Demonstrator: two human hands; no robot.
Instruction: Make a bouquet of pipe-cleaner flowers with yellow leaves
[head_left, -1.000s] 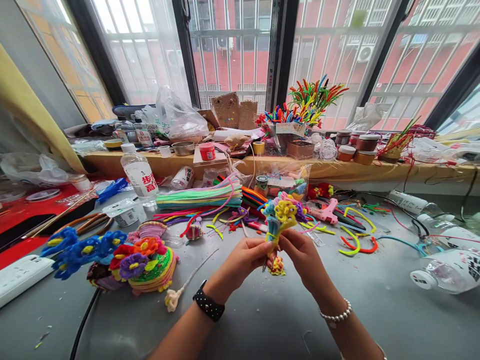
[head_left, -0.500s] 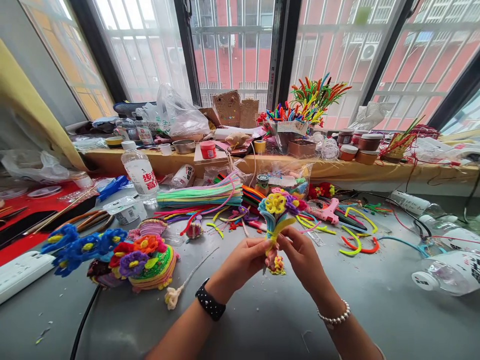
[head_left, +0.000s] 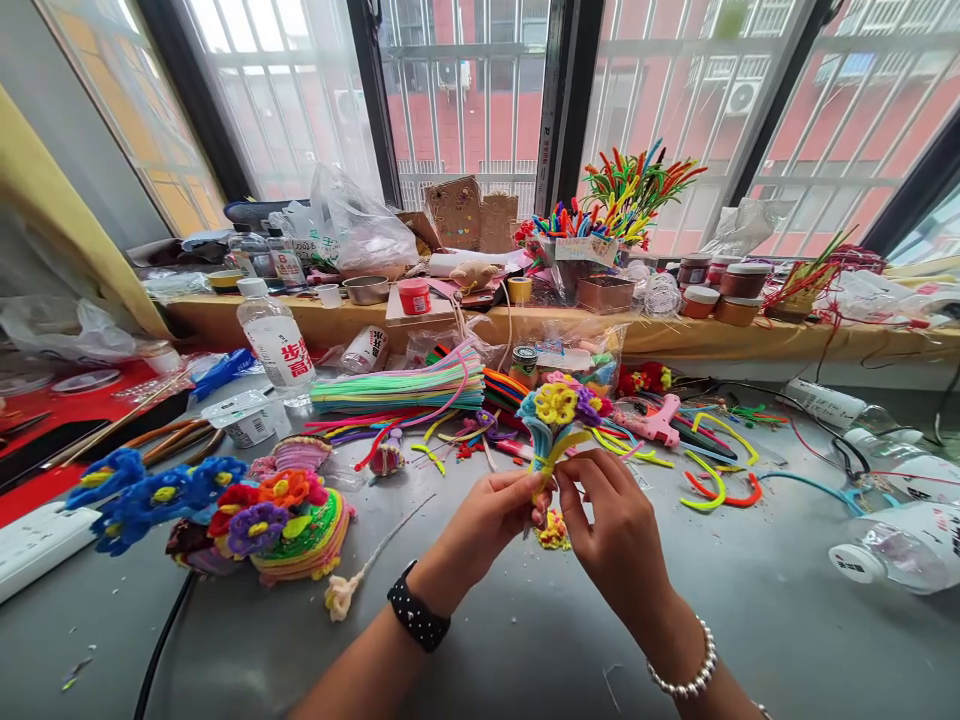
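Note:
My left hand [head_left: 504, 515] grips the stems of a small pipe-cleaner flower bouquet [head_left: 556, 404], held upright above the table. Its blooms are yellow, purple, pink and light blue. A yellow pipe cleaner [head_left: 561, 450] goes round the stems, one end sticking out to the right. My right hand [head_left: 611, 510] pinches at this yellow piece beside the stems; its fingertips are partly hidden. Behind and below my hands lies a small red-and-yellow fuzzy piece [head_left: 553, 531]. To the left, a cream pipe-cleaner flower [head_left: 342, 596] with a long stem lies on the table.
Finished pipe-cleaner flowers [head_left: 259, 527] and a striped fuzzy piece stand at left. A pipe-cleaner bundle [head_left: 397, 385], a water bottle [head_left: 276, 345] and a pink glue gun [head_left: 660, 424] lie behind my hands. Bottles [head_left: 900, 548] lie on the right. Jars and bags crowd the sill.
My right hand has turned, its back rising and its wrist moving slightly right, with the fingertips still at the bouquet's stems. My left hand keeps its hold. The view has shifted slightly.

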